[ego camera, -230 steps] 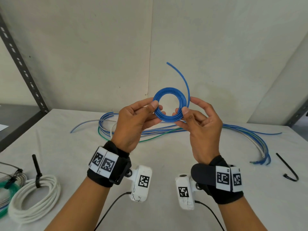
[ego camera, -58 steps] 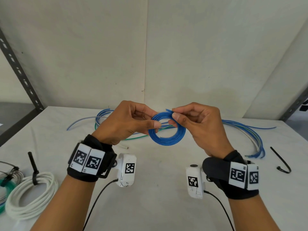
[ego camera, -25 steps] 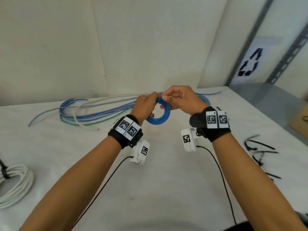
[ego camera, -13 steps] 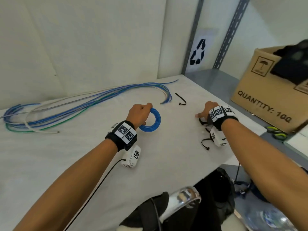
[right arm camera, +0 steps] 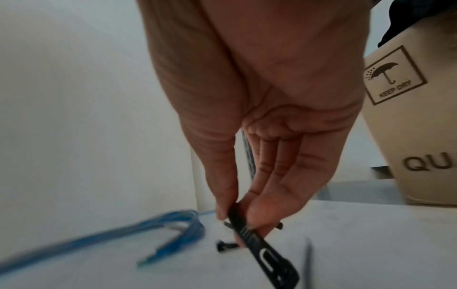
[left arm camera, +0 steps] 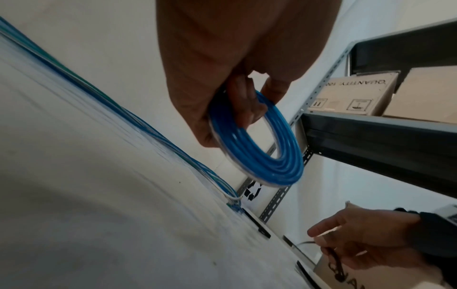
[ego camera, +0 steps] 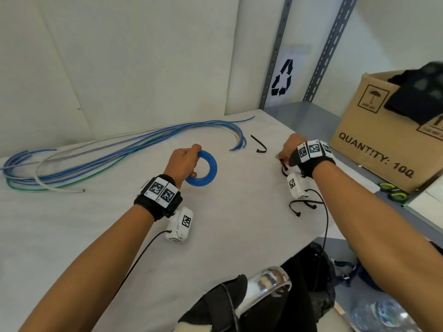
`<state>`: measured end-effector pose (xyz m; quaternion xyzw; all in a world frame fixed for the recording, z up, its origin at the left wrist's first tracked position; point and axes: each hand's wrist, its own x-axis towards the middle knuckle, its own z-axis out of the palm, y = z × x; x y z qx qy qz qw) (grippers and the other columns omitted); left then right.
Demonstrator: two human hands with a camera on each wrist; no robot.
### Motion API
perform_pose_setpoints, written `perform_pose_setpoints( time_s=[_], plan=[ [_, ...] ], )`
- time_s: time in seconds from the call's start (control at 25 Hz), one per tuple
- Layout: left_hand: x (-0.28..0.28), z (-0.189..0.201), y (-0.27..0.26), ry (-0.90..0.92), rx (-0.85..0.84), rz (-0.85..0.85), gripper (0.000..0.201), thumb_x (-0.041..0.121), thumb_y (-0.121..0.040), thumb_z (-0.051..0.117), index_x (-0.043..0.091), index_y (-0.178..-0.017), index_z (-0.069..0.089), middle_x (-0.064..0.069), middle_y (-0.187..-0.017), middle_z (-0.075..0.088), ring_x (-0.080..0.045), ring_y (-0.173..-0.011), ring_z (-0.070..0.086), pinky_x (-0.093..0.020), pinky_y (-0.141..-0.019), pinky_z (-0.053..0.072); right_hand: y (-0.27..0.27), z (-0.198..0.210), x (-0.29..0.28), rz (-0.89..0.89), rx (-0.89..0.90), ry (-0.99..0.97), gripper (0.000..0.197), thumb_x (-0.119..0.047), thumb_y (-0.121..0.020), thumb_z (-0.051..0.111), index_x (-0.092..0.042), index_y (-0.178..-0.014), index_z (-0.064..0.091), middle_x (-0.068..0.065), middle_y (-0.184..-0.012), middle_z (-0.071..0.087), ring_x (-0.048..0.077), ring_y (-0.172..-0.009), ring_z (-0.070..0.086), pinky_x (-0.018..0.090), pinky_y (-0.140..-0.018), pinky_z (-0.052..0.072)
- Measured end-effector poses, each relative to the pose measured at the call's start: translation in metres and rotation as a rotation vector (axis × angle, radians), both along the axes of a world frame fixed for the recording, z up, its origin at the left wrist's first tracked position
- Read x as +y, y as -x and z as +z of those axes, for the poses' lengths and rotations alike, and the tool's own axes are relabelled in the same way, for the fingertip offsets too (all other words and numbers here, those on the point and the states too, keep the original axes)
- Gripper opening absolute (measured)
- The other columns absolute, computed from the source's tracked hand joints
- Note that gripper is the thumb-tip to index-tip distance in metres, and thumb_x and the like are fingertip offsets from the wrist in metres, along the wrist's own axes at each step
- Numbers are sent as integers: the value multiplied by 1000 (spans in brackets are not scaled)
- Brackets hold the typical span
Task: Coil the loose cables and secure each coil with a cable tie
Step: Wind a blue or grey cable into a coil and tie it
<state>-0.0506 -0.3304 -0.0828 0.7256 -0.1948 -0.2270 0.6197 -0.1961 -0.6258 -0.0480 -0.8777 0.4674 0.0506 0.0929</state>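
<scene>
While the left hand (ego camera: 183, 161) grips the coiled blue plastic cable (ego camera: 206, 169), the right hand (right arm camera: 249, 156) pinches a black plastic cable tie (right arm camera: 257, 240) above the white table (ego camera: 227, 236). Loose blue cables (ego camera: 107, 156) lie behind, another black tie (ego camera: 259, 144) between the hands.

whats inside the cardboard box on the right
A dark, blurred thing sticks out of the open top of the cardboard box on the shelf. What it is cannot be told, and anything deeper is hidden by the box walls.
</scene>
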Motion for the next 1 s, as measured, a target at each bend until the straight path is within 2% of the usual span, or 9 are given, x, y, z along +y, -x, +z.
perform_pose_setpoints(
  time_s=[0.04, 0.12, 0.2, 0.28, 0.4, 0.6, 0.76, 0.92, 1.0],
  plan=[
    [4, 1, -4, 20, 15, 30, 33, 31, -98, 51, 11, -71, 53, 0, -59, 39, -17, -50, 35, -29, -52, 39, -8, 8, 8, 20, 1, 27, 47, -46, -77, 82, -5, -83, 59, 9, -87, 65, 18, -67, 58, 31, -56, 46],
    [15, 7, -16, 88, 62, 111, 34, 31, -98, 52, 12, -70, 52, 1, -57, 39, -14, -44, 35, -28, -51, 38, -28, 30, 41, 71, -109, -9, 43, -40, -81, 81, -6, -98, 61, 9, -94, 70, 20, -78, 68, 33, -69, 56],
    [27, 16, -28, 157, 98, 202, 33, 28, -98, 52, 14, -68, 50, 2, -57, 39, -13, -42, 35, -28, -50, 38, -50, 52, 83, 108, -437, -297, 50, -21, -83, 82, -7, -125, 58, 12, -99, 72, 21, -79, 72, 30, -75, 61],
    [41, 22, -40, 189, 76, 294, 33, 27, -98, 51, 14, -69, 49, 0, -61, 39, -15, -48, 35, -29, -51, 38, -65, 71, 141, 266, -799, -733, 58, -1, -86, 75, -1, -138, 47, 18, -98, 68, 23, -71, 71, 25, -65, 61],
    [64, 26, -54, 228, 7, 404, 30, 30, -100, 49, 12, -76, 51, -7, -69, 40, -18, -57, 35, -30, -56, 38, -94, 74, 210, 622, -962, -1008, 60, 3, -88, 71, 1, -142, 44, 20, -96, 69, 25, -78, 74, 27, -71, 60],
    [93, 23, -62, 301, -107, 483, 31, 31, -104, 48, 6, -89, 61, -11, -77, 47, -20, -67, 44, -31, -57, 42, -141, 36, 258, 764, -885, -887, 23, -7, -87, 76, 2, -108, 71, 21, -96, 75, 20, -84, 72, 30, -77, 60],
    [106, 23, -67, 330, -161, 512, 48, 34, -105, 48, -12, -95, 58, -9, -71, 47, -18, -65, 44, -33, -61, 41, -159, 19, 271, 797, -977, -802, 13, -14, -90, 74, -3, -97, 76, 4, -89, 76, 4, -80, 69, 17, -78, 51],
    [118, 26, -73, 341, -172, 519, 38, 33, -105, 49, 3, -84, 58, 3, -62, 43, -11, -59, 42, -31, -59, 43, -171, 8, 285, 841, -1071, -647, 9, -19, -91, 74, -12, -96, 76, -4, -85, 74, 4, -78, 65, 18, -76, 48],
    [124, 26, -77, 341, -153, 531, 35, 32, -105, 49, 4, -88, 63, 12, -57, 44, -7, -55, 42, -29, -59, 44, -173, 4, 287, 868, -1093, -566, 8, -17, -90, 74, -13, -97, 77, -5, -88, 75, 2, -79, 66, 11, -75, 43]
  ],
)
